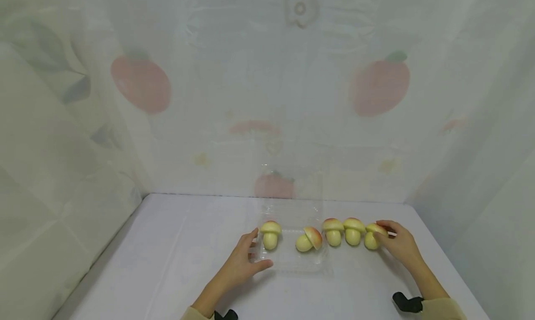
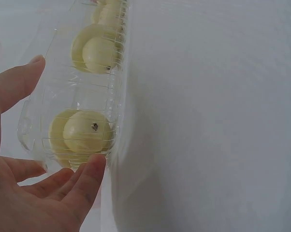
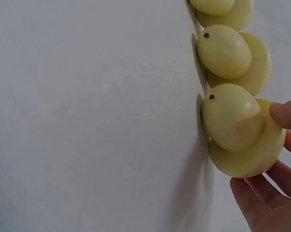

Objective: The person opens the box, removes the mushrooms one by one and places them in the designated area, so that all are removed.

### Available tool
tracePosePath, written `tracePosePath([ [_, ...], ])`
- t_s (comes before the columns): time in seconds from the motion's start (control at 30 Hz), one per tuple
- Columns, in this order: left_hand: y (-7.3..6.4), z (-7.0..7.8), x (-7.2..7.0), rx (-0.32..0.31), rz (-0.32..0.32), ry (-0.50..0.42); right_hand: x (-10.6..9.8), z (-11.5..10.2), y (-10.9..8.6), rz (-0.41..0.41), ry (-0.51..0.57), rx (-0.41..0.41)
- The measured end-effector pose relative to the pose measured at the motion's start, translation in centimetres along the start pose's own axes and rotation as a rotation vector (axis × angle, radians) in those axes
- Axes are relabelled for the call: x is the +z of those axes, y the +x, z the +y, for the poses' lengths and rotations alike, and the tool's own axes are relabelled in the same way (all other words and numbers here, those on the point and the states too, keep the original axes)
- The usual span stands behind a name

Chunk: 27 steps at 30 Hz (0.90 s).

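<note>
A clear plastic box (image 1: pixel 288 263) with its lid (image 1: pixel 288 213) raised lies on the table. Inside are two toy mushrooms, an upright one (image 1: pixel 270 236) at the left and a tilted one (image 1: pixel 309 239) at the right. My left hand (image 1: pixel 244 259) is spread at the box's left end, fingertips right at its wall, thumb near the front edge. Right of the box, three more yellow mushrooms with reddish caps stand in a row. The thumb and fingers of my right hand (image 1: pixel 399 245) pinch the cap of the rightmost mushroom (image 3: pixel 232 118), which stays beside its neighbour (image 3: pixel 225 53).
The white table (image 1: pixel 188 259) ends at a pale curtain (image 1: pixel 217 101) printed with red fruit. More sheeting rises on the left and right sides. Black straps (image 1: pixel 407 303) show at the wrists.
</note>
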<state>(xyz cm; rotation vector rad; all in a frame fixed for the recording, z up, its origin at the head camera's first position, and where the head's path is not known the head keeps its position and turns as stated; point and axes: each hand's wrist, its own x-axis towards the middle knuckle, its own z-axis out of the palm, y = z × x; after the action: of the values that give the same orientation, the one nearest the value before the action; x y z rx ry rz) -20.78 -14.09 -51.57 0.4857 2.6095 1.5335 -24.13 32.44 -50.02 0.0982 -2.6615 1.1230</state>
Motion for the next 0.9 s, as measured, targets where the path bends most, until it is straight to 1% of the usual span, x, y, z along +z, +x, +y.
tracePosePath([
  [0.2,-0.1,0.0,0.1,0.000,0.000,-0.005,0.0,-0.1,-0.1,-0.008,-0.005,-0.007],
  [0.37,0.0,0.0,0.0,0.001,-0.002,-0.003,-0.1,-0.3,-0.1,0.007,0.000,-0.026],
  [0.6,0.0,-0.1,0.0,0.006,-0.005,-0.010,-0.3,-0.9,-0.2,0.038,-0.029,-0.081],
  [0.7,0.0,-0.1,0.0,0.005,-0.006,-0.008,-0.6,-1.5,-0.1,0.057,-0.034,-0.103],
  [0.9,0.0,0.0,0.1,0.013,0.005,-0.002,-1.2,-3.3,-0.1,0.057,-0.019,-0.106],
])
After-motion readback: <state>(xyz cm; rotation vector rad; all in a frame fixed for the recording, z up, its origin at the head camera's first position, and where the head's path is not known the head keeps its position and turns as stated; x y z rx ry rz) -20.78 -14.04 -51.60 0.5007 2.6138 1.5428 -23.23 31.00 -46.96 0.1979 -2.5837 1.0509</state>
